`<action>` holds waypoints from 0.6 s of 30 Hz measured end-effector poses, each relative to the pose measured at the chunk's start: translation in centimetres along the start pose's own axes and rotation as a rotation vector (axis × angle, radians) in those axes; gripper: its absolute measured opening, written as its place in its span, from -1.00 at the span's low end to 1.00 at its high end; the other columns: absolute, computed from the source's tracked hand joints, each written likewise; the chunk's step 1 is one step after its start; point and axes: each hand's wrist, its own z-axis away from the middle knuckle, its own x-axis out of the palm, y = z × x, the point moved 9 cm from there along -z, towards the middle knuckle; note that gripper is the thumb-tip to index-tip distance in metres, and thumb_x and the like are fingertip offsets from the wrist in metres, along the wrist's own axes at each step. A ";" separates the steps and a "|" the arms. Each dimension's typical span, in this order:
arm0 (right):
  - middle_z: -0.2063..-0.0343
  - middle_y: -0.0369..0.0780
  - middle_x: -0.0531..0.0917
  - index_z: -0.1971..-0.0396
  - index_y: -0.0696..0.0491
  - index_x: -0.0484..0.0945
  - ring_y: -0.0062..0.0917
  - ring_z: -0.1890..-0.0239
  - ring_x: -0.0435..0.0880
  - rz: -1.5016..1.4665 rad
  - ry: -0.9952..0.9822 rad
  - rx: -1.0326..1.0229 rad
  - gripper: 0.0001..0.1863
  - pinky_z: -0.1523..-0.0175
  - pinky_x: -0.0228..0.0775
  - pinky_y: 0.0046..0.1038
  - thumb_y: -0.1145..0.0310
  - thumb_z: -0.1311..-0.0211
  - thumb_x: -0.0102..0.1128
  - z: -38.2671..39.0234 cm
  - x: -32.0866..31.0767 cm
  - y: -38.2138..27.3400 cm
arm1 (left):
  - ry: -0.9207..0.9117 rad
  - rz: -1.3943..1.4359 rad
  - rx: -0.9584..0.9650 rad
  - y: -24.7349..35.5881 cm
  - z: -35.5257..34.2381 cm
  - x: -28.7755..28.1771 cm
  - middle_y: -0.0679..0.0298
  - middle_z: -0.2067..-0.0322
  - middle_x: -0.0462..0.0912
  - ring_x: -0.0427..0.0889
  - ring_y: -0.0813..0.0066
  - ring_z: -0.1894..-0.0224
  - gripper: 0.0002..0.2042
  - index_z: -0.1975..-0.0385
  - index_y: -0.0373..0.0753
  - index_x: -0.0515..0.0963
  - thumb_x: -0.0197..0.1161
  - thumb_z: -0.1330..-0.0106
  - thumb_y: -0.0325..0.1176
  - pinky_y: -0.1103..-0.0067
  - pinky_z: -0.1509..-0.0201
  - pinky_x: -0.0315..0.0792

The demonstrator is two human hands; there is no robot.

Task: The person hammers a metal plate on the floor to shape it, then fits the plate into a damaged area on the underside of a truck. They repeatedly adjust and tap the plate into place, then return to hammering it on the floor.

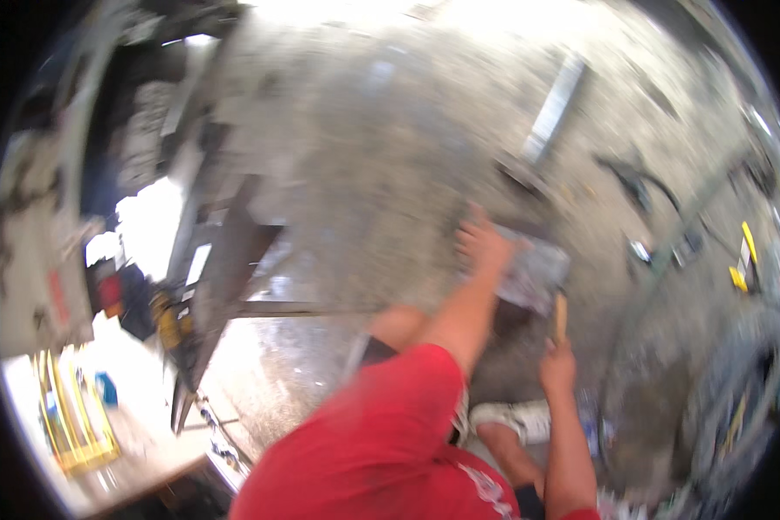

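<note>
Low over the concrete floor, my left hand [487, 247] reaches forward with its fingers spread. It is at the left edge of a greyish, flat-topped block [536, 267], and the blur hides whether it presses on it. My right hand [557, 368] is closed round a tool with a light wooden handle [561, 319]. The handle points up toward the block's near right corner. The head of the tool is too smeared to make out. A dark piece [513, 319] shows under the block's near side.
A long metal bar [556, 106] lies beyond the block. Cables [633, 178] and a yellow-and-black tool [744, 260] are on the right, above a large coil or tyre [737, 399]. To the left, a bench [147, 455] holds a yellow rack [82, 425] and a yellow power tool [172, 325].
</note>
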 end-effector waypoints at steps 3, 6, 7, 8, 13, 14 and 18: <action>0.19 0.22 0.70 -0.09 0.26 0.49 0.22 0.05 0.68 0.017 0.072 -0.076 -0.64 0.01 0.47 0.05 0.29 -0.52 0.15 -0.2 1.0 1.1 | -0.130 -0.024 -0.113 -0.8 0.0 -0.3 -0.13 -0.56 0.07 0.16 -0.13 -0.55 0.55 -0.66 -0.04 -0.43 0.65 0.16 0.36 -0.15 -0.47 0.20; 0.15 0.25 0.68 -0.10 0.30 0.47 0.23 0.03 0.66 0.058 0.076 -0.126 -0.65 0.00 0.47 0.02 0.34 -0.54 0.12 -1.9 0.7 1.6 | -0.188 0.039 -0.160 -2.0 0.3 0.3 -0.07 -0.57 0.04 0.16 -0.10 -0.55 0.53 -0.66 -0.05 -0.42 0.63 0.14 0.39 -0.14 -0.45 0.25; 0.14 0.25 0.68 -0.10 0.31 0.47 0.24 0.03 0.66 0.056 0.033 -0.127 -0.65 0.00 0.47 0.02 0.34 -0.54 0.11 -2.3 0.5 1.4 | -0.193 0.054 -0.150 -2.4 0.3 0.5 -0.06 -0.58 0.03 0.16 -0.10 -0.55 0.52 -0.66 -0.05 -0.41 0.61 0.12 0.40 -0.14 -0.44 0.26; 0.12 0.25 0.68 -0.10 0.33 0.46 0.24 0.02 0.65 0.060 -0.005 -0.120 -0.65 -0.01 0.47 0.01 0.35 -0.54 0.10 -2.4 0.3 1.3 | -0.201 0.071 -0.147 -2.4 0.2 0.3 -0.05 -0.58 0.02 0.15 -0.11 -0.55 0.51 -0.66 -0.05 -0.41 0.61 0.12 0.40 -0.15 -0.44 0.27; 0.06 0.28 0.66 -0.17 0.38 0.44 0.24 -0.03 0.64 0.193 -0.047 -0.148 -0.59 -0.11 0.46 -0.02 0.36 -0.54 0.09 -3.6 0.1 1.3 | -0.179 0.106 -0.051 -1.8 -0.3 -0.5 -0.03 -0.63 -0.09 0.02 -0.21 -0.60 0.51 -0.66 -0.04 -0.43 0.63 0.11 0.36 -0.22 -0.44 0.23; 0.05 0.29 0.66 -0.18 0.39 0.43 0.24 -0.05 0.64 0.213 -0.051 -0.141 -0.58 -0.13 0.46 -0.03 0.37 -0.54 0.09 -3.6 0.3 1.8 | -0.141 0.062 -0.039 -1.6 -0.1 -0.5 -0.04 -0.63 -0.11 -0.03 -0.25 -0.61 0.52 -0.66 -0.03 -0.45 0.63 0.11 0.35 -0.25 -0.45 0.19; 0.00 0.31 0.64 -0.20 0.41 0.42 0.23 -0.10 0.63 0.147 -0.048 -0.191 -0.57 -0.15 0.45 -0.03 0.39 -0.53 0.09 -4.1 0.4 2.2 | -0.070 -0.059 0.012 -1.2 2.3 -2.7 -0.09 -0.64 -0.18 -0.20 -0.37 -0.64 0.48 -0.65 0.01 -0.50 0.63 0.03 0.25 -0.32 -0.48 0.08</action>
